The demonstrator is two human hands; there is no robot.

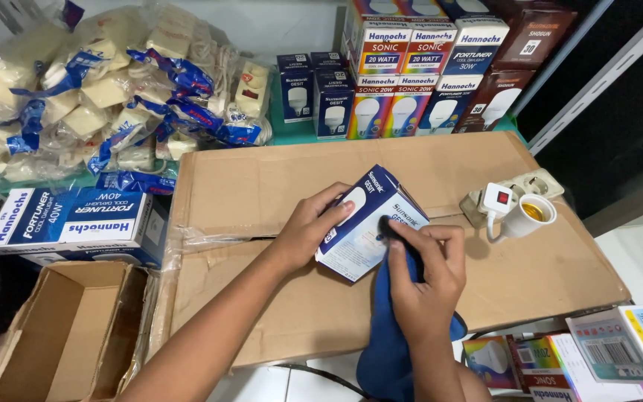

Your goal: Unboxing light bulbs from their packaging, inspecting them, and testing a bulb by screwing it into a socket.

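Left hand (308, 232) grips blue bulb box (370, 223) tilted above flattened cardboard sheet (262, 186), mid-front, steadying it; right hand (426, 279), fingers pinched on blue cloth (388, 350), presses cloth against box face.

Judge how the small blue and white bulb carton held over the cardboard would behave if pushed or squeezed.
The bulb carton is probably light, since the left hand props it tilted by one end. Its thin card walls would likely dent under a squeeze. Its flat faces suggest it slides on the cardboard sheet rather than rolls. The right hand presses a blue cloth against it.
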